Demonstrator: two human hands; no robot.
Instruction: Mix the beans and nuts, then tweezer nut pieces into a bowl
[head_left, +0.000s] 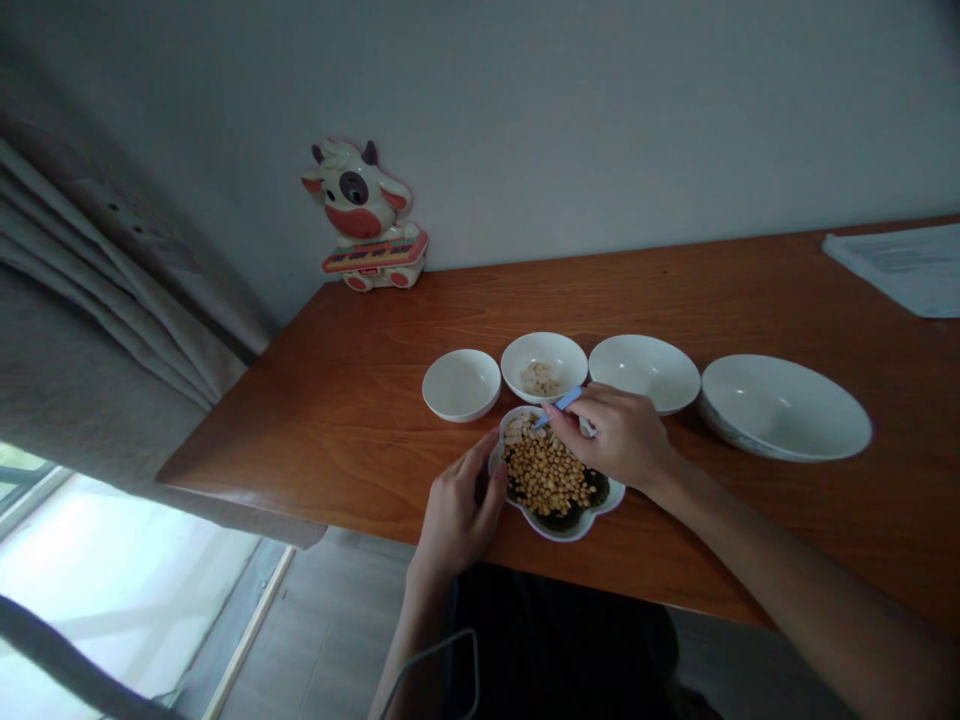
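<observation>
On a brown wooden counter (pixel 337 430), close to the near edge, a white scalloped dish (pixel 566 536). Inside the dish, a wide heap of yellow beans (pixel 551 470), with pale flat pieces (pixel 517 430) at the far left and dark green grains (pixel 598 488) showing toward the near and right sides. Touching the dish's left rim, a left hand (pixel 463 505), fingers curved and parted from the thumb. Over the dish's far right side, a right hand (pixel 619 430), thumb and fingers pinching a slim blue tool (pixel 568 398), lower tip down by the pale flat pieces.

Beyond the dish, in a row from left to right: a small white bowl (pixel 461 385); a second bowl (pixel 551 345) holding a little pale pile (pixel 540 378); a third bowl (pixel 645 365), partly hidden by the right hand; a larger oval bowl (pixel 787 405). At the back left, a toy cow (pixel 361 222) with a keyboard, in front of a grey wall (pixel 600 130). At the back right, white paper (pixel 900 265), cut off by the view's edge. Far left, a grey curtain (pixel 112 270).
</observation>
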